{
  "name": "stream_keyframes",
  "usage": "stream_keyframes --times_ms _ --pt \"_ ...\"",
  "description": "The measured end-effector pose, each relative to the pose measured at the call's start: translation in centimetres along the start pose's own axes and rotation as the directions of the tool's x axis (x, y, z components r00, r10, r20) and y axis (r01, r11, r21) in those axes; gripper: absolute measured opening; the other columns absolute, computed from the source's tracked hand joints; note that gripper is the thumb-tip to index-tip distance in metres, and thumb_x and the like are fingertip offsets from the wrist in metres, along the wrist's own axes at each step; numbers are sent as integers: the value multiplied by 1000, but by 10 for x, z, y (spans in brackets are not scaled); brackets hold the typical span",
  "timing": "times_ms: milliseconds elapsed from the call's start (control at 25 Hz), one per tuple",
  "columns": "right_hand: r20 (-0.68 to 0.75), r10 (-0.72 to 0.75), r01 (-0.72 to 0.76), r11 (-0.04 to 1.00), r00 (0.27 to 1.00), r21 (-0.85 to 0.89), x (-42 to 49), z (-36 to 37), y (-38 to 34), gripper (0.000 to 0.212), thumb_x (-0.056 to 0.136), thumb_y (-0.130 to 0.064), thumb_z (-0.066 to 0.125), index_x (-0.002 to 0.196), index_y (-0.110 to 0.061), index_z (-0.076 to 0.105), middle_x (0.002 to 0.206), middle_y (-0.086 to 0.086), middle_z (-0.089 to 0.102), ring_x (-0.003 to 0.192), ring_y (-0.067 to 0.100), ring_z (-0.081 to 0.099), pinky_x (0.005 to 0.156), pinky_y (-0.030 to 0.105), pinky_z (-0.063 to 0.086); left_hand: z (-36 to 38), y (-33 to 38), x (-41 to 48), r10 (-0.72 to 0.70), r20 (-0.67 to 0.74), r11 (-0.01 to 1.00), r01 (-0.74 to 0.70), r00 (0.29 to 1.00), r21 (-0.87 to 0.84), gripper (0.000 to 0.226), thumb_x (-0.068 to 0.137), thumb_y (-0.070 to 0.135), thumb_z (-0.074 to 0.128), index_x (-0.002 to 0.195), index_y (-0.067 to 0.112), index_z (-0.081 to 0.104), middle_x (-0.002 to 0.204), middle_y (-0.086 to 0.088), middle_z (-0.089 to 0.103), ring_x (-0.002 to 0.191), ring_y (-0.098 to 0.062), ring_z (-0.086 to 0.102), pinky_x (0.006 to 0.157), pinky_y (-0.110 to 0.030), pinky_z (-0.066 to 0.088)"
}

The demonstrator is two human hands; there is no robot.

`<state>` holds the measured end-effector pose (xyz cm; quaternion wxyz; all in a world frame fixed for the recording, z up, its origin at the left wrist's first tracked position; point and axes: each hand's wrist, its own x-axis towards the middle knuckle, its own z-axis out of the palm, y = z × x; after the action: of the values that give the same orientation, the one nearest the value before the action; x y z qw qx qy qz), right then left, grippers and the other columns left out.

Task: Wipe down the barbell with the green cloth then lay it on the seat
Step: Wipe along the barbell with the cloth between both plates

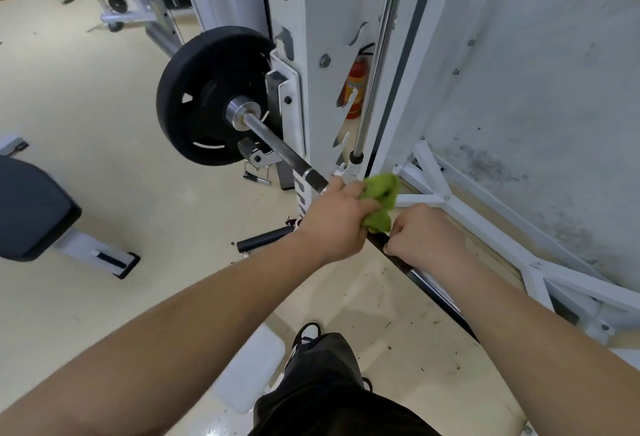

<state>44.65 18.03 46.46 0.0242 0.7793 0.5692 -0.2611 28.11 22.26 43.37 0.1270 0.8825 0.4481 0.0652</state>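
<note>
The steel barbell (277, 144) runs from a black weight plate (204, 96) at upper left down to the lower right, resting in a white rack. My left hand (337, 217) is closed around the bar with the bunched green cloth (381, 198) wrapped over it. My right hand (426, 238) grips the bar bare, just to the right of the cloth and close to the left hand. The dark padded seat (31, 207) of a bench stands at the far left, well away from both hands.
The white rack upright (322, 37) with hook slots stands behind the bar, and a red fire extinguisher (355, 89) shows behind it. A stained wall (536, 71) is at the right. A black handle (266, 238) lies on the beige floor. My shoe (304, 335) shows below.
</note>
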Motion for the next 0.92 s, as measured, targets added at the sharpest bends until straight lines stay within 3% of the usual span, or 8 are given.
stream_keyframes --times_ms 80,200,280,480,680,760,840,920 --pt "38 27 -28 999 999 31 3 -4 4 9 69 -31 79 72 -24 75 73 -4 72 73 19 69 72 35 60 -13 -19 9 122 73 993 -121 990 -7 42 85 21 56 122 36 67 118 -1 62 100 -29 48 82 -41 50" --pt "32 66 -70 984 997 162 -3 -2 13 9 72 -38 83 76 -31 79 74 -12 73 74 10 68 73 32 58 -28 -55 36 -8 -35 989 13 999 145 47 79 34 35 111 31 70 94 0 64 88 -28 51 81 -39 46" --pt "9 76 -76 968 997 241 -10 6 18 10 75 -43 80 81 -35 80 75 -14 73 74 8 68 71 30 57 -14 -40 37 -8 -55 999 11 998 48 46 73 30 35 101 22 72 86 -5 64 83 -34 58 83 -37 42" --pt "-44 55 -29 885 998 464 -31 2 66 19 90 -27 73 78 -13 79 77 3 75 71 15 65 70 31 51 18 6 5 260 22 960 -256 965 -117 55 73 25 40 119 23 69 109 -6 68 103 -33 62 96 -45 47" --pt "-87 62 -17 895 994 445 -74 -3 123 27 97 -16 53 97 1 73 99 15 75 92 30 68 84 39 57 35 49 -3 47 -117 995 -56 992 -82 45 75 25 43 109 21 71 96 -5 65 95 -36 61 95 -41 44" --pt "-110 35 17 897 993 441 -94 2 139 27 96 -17 52 86 -4 74 89 11 74 85 28 67 82 41 57 47 94 -30 173 -69 975 -181 982 -131 47 77 24 45 115 24 72 106 -5 66 104 -35 59 98 -40 44" --pt "-147 19 44 909 989 414 -113 7 157 35 93 -16 53 58 -16 58 60 0 57 61 22 51 63 35 47 49 112 -43 357 -18 920 -355 934 -165 52 77 18 47 122 27 71 119 -2 66 110 -31 55 100 -38 44" --pt "-189 32 46 916 981 398 -131 9 181 42 91 -15 53 51 -21 39 52 -5 40 54 15 38 57 32 36 48 110 -35 332 -18 934 -331 943 -132 56 74 10 50 124 27 70 118 -2 67 110 -33 57 100 -40 45"
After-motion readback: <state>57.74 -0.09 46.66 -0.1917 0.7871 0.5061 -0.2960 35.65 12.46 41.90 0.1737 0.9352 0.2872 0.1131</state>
